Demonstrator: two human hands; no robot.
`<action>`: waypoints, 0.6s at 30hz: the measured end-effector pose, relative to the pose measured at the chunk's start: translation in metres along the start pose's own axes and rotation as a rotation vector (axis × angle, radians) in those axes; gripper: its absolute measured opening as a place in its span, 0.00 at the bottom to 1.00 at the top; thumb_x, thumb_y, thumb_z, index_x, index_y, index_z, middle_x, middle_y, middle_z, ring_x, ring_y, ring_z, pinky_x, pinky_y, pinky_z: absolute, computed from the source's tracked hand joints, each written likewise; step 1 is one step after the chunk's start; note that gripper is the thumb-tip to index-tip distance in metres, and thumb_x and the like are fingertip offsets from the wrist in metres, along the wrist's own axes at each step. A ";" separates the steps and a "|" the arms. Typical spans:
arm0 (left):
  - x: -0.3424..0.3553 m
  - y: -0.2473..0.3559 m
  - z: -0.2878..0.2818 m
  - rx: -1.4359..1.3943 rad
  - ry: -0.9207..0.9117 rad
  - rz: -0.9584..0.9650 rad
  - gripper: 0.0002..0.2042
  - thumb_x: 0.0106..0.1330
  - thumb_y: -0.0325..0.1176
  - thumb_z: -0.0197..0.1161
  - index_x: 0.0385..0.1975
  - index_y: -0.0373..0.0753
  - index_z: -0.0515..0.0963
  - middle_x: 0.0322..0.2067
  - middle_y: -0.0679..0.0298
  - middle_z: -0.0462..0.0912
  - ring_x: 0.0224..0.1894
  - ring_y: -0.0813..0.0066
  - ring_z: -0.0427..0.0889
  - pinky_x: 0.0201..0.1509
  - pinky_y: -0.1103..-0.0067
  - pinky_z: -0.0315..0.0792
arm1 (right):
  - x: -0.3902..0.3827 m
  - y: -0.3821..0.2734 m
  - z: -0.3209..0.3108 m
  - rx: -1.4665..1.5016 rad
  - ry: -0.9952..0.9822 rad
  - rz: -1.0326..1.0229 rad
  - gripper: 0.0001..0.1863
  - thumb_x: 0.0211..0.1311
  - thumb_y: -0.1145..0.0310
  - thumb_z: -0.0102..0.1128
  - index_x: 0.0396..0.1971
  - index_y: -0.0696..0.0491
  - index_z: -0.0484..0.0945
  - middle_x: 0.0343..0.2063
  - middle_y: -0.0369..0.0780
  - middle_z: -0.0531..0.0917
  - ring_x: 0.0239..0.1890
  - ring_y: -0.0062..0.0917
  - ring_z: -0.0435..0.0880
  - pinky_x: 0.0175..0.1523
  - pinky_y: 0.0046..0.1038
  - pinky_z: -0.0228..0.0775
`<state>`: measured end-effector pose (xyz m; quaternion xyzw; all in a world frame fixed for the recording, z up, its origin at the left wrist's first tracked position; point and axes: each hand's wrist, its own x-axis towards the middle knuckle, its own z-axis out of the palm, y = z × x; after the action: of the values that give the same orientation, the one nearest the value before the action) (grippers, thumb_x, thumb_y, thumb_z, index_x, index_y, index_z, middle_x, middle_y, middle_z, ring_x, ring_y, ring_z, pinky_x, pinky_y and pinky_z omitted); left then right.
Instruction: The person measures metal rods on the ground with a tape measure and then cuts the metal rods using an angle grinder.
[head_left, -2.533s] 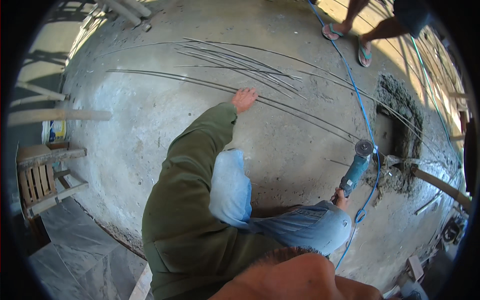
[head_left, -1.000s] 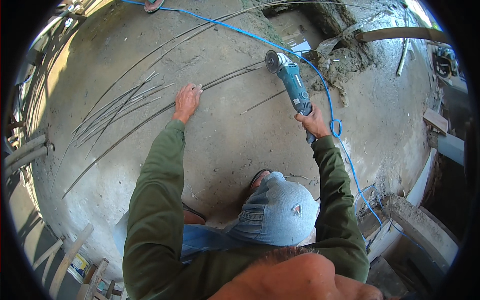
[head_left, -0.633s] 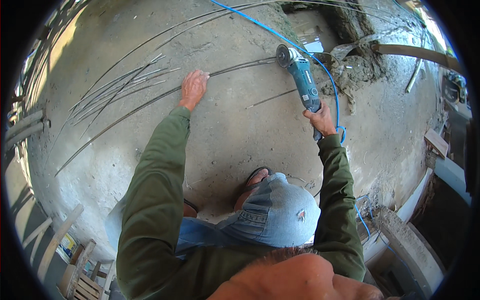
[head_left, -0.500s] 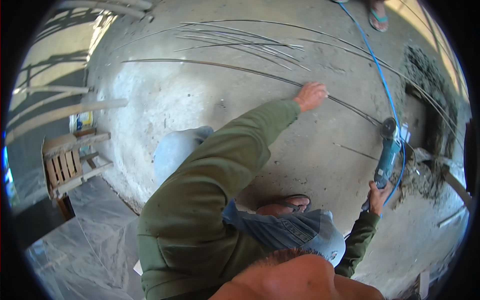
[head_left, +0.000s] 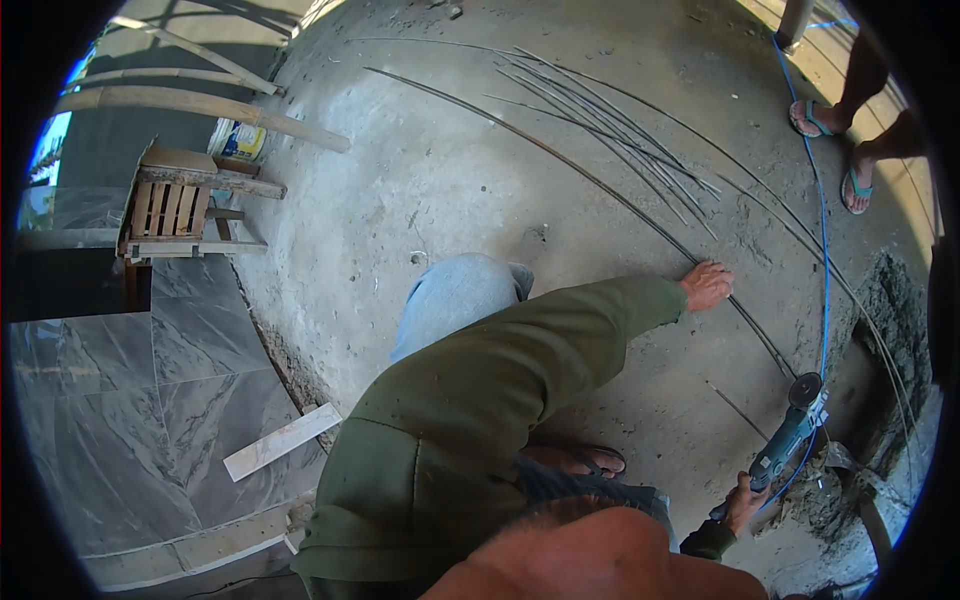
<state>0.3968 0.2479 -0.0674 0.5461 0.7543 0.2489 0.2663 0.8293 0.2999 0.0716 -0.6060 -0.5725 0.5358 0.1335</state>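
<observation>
My left hand (head_left: 708,286) is closed around long thin steel rods (head_left: 560,160) lying across the concrete floor. In my right hand (head_left: 745,500) is a teal and black angle grinder (head_left: 785,440), gripped by its rear body. The grinder's round disc (head_left: 805,390) sits right at the near end of the held rods, though I cannot tell whether it touches them. A blue cord (head_left: 822,220) runs past the grinder's head. One short rod (head_left: 738,410) lies on the floor between my hands.
Several cut rods (head_left: 620,130) lie in a loose bundle farther off. Another person's sandalled feet (head_left: 858,185) stand at the far right. A rough pit (head_left: 870,370) with rubble is at right. On the left are a wooden chair (head_left: 175,200), a bucket (head_left: 238,140) and marble-patterned tiles (head_left: 210,420).
The view has turned, so the floor and rods appear shifted and tilted, and more of the other person's legs shows. Both hands keep their holds on the rods and the grinder.
</observation>
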 end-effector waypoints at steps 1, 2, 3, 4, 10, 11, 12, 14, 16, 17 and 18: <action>0.001 0.002 0.000 0.024 -0.016 0.007 0.19 0.71 0.42 0.39 0.48 0.40 0.77 0.61 0.56 0.66 0.66 0.51 0.58 0.70 0.61 0.48 | -0.004 -0.004 -0.001 -0.015 0.014 -0.002 0.30 0.48 0.66 0.65 0.51 0.56 0.64 0.19 0.34 0.70 0.13 0.17 0.65 0.19 0.21 0.58; 0.001 0.004 0.000 0.045 -0.033 0.019 0.19 0.71 0.41 0.40 0.47 0.40 0.77 0.60 0.56 0.67 0.65 0.52 0.59 0.70 0.61 0.49 | -0.008 -0.008 -0.003 -0.032 0.034 -0.003 0.29 0.47 0.66 0.65 0.51 0.56 0.64 0.20 0.34 0.70 0.14 0.17 0.66 0.18 0.21 0.58; 0.003 0.014 0.005 0.030 0.034 0.074 0.17 0.70 0.40 0.43 0.44 0.41 0.78 0.57 0.56 0.70 0.62 0.53 0.62 0.68 0.60 0.52 | -0.012 -0.006 -0.010 -0.036 0.051 -0.049 0.28 0.47 0.66 0.65 0.49 0.56 0.65 0.19 0.33 0.69 0.13 0.17 0.65 0.18 0.21 0.57; 0.004 0.024 0.009 0.001 0.084 0.143 0.14 0.69 0.39 0.46 0.40 0.41 0.79 0.53 0.56 0.72 0.60 0.54 0.65 0.66 0.60 0.55 | -0.019 -0.002 -0.019 -0.042 0.090 -0.081 0.28 0.46 0.66 0.65 0.48 0.56 0.66 0.18 0.33 0.69 0.13 0.17 0.65 0.18 0.21 0.57; -0.004 0.000 -0.030 0.261 0.172 0.227 0.09 0.62 0.35 0.57 0.36 0.41 0.83 0.39 0.58 0.79 0.44 0.57 0.76 0.48 0.65 0.69 | 0.000 -0.026 0.015 0.033 0.070 0.051 0.18 0.44 0.69 0.64 0.37 0.56 0.71 0.18 0.31 0.70 0.13 0.15 0.65 0.19 0.22 0.57; -0.001 0.007 -0.028 0.210 0.283 0.303 0.08 0.61 0.34 0.58 0.29 0.40 0.82 0.34 0.61 0.78 0.41 0.58 0.76 0.45 0.63 0.69 | 0.009 -0.007 0.006 -0.372 0.254 -0.332 0.19 0.41 0.70 0.64 0.36 0.58 0.72 0.19 0.34 0.72 0.17 0.19 0.68 0.23 0.24 0.62; -0.001 -0.001 -0.031 0.237 0.255 0.270 0.08 0.62 0.35 0.58 0.30 0.40 0.82 0.36 0.60 0.78 0.42 0.58 0.76 0.46 0.64 0.70 | 0.005 -0.026 0.007 -0.286 0.173 -0.140 0.21 0.40 0.69 0.64 0.37 0.60 0.72 0.20 0.35 0.73 0.19 0.21 0.70 0.25 0.26 0.63; 0.001 0.006 -0.028 0.262 0.241 0.284 0.08 0.62 0.36 0.57 0.31 0.41 0.82 0.37 0.60 0.78 0.41 0.58 0.76 0.46 0.65 0.70 | -0.004 -0.037 -0.002 -0.203 0.128 0.070 0.22 0.39 0.69 0.64 0.38 0.61 0.72 0.21 0.37 0.74 0.22 0.23 0.72 0.28 0.27 0.65; 0.004 0.014 -0.024 0.254 0.199 0.274 0.08 0.62 0.36 0.57 0.31 0.41 0.82 0.37 0.60 0.78 0.41 0.58 0.76 0.46 0.65 0.70 | -0.002 -0.020 -0.005 -0.232 0.106 -0.026 0.21 0.39 0.69 0.63 0.35 0.61 0.72 0.21 0.37 0.75 0.23 0.22 0.73 0.29 0.27 0.66; 0.005 0.016 -0.023 0.271 0.166 0.242 0.09 0.62 0.36 0.57 0.31 0.41 0.82 0.37 0.60 0.78 0.41 0.58 0.76 0.46 0.66 0.70 | -0.001 -0.016 -0.004 -0.212 0.148 -0.072 0.19 0.40 0.70 0.63 0.35 0.60 0.72 0.20 0.36 0.73 0.19 0.19 0.71 0.24 0.25 0.64; 0.006 0.018 -0.022 0.265 0.164 0.246 0.09 0.62 0.36 0.57 0.31 0.41 0.82 0.37 0.60 0.78 0.41 0.58 0.76 0.46 0.66 0.70 | 0.001 -0.014 -0.006 -0.216 0.154 -0.069 0.19 0.40 0.70 0.63 0.35 0.60 0.72 0.20 0.36 0.73 0.19 0.19 0.71 0.24 0.25 0.64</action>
<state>0.3922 0.2571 -0.0400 0.6420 0.7274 0.2220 0.0973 0.8263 0.3079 0.0840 -0.6361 -0.6355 0.4180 0.1296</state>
